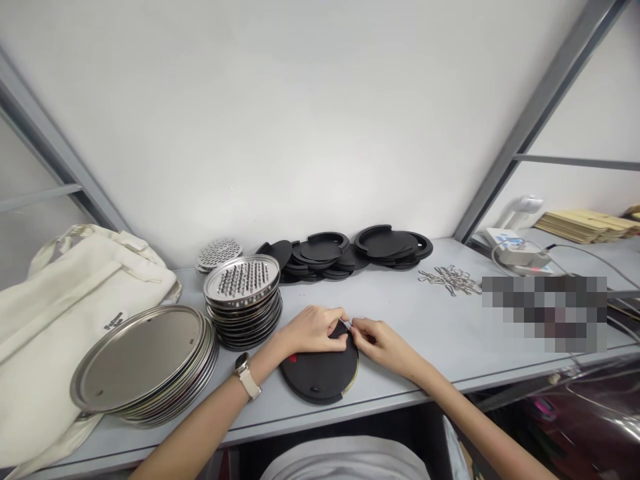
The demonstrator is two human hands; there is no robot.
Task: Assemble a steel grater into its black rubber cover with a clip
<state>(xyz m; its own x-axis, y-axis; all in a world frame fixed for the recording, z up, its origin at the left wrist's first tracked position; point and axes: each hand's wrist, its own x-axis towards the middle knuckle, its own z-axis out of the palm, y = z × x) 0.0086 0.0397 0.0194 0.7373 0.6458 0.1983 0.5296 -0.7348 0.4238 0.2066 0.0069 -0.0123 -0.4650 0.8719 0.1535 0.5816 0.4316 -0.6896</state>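
A black round plate (323, 377) lies flat on the table in front of me, with a gold-coloured edge along its right side and a spot of red at its left. My left hand (317, 333) rests on the plate's upper part, thumb and forefinger curled around its top edge. At the upper right rim, my right hand (377, 340) pinches a small shiny metal piece (349, 325) that is mostly hidden by the fingertips. The two hands almost touch there. A watch (245, 373) with a pale strap is on my left wrist.
On the left stand a stack of round metal plates (145, 357), a stack of round grater discs (243, 283) and a cream cloth bag (45, 333). Black plastic rings and discs (320, 253) are heaped by the wall. Metal wire clips (450, 280) lie to the right, before a white device (517, 250).
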